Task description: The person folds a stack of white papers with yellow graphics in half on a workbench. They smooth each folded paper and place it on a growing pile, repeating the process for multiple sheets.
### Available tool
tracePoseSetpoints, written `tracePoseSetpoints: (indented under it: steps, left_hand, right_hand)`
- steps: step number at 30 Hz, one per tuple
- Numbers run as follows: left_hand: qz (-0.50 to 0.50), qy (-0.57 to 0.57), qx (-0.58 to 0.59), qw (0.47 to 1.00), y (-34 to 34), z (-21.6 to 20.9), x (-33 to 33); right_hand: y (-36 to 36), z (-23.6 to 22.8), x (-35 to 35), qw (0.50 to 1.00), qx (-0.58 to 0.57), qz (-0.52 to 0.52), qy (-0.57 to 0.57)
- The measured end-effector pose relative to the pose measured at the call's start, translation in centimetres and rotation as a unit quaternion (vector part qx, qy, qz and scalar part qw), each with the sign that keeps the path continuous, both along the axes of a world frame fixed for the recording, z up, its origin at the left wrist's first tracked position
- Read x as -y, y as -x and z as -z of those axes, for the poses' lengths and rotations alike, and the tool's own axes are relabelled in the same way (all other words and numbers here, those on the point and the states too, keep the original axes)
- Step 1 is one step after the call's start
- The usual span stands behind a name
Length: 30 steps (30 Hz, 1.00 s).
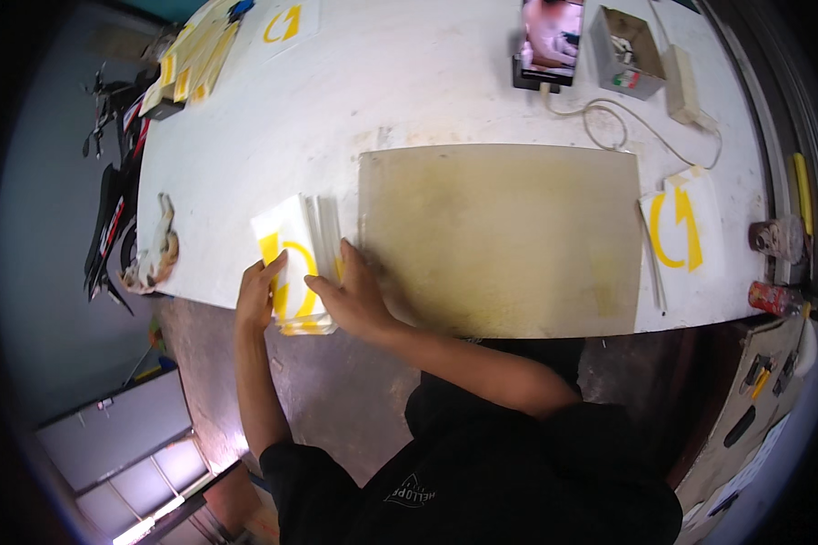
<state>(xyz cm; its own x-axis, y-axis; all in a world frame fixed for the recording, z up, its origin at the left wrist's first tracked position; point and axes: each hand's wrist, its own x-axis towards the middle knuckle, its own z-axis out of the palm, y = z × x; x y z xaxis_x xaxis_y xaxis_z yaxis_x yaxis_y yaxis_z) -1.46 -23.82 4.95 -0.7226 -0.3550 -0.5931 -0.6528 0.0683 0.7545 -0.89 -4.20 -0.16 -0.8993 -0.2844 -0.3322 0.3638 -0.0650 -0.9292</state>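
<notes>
A thick stack of white sheets with yellow print [291, 227] stands tilted at the front edge of the white table, between my two hands. My left hand [258, 291] grips its left side, thumb lying on the printed face. On the other side my right hand [359, 295] holds the stack, its thumb on the front and its fingers along the right edge. Whether the sheets are paper or plastic I cannot tell. Just right of them lies a translucent yellowish mat [500, 236]. Beyond the mat are more white sheets with yellow print [677, 227], a thin strip beside them.
At the back stand a phone on a holder [550, 41], a cable [600, 104], an open box [627, 54] and a power strip [686, 86]. More printed bundles [195, 54] lie far left. A cat [159, 259] lies at the left edge. Jars [777, 295] stand right.
</notes>
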Motion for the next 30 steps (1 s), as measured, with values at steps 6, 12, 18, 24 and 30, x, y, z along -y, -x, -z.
tracePoseSetpoints:
  steps: [6, 12, 18, 24, 30]
  left_hand:
    - [-0.045, -0.119, 0.014, 0.992, 0.3, 0.1, 0.4]
    - [-0.033, -0.058, -0.028, 0.997, 0.1, -0.3, -2.2]
    - [-0.004, 0.034, -0.08, 0.996, -0.4, -1.5, -3.0]
    - [0.064, 0.168, -0.163, 0.97, 0.2, -3.0, -5.2]
    - [0.366, 0.353, -0.261, 0.82, 1.8, -8.8, -14.8]
  right_hand:
    - [1.0, 0.7, -1.0, 0.994, 0.043, -0.004, 0.097]
    - [0.8, -0.2, -2.8, 0.995, 0.03, 0.003, 0.092]
    - [0.8, -0.6, -3.1, 0.999, 0.015, -0.027, 0.031]
    - [-1.4, 2.5, -4.4, 0.97, -0.213, 0.105, -0.049]
    - [-1.1, -3.1, -21.3, 0.932, -0.334, 0.101, -0.096]
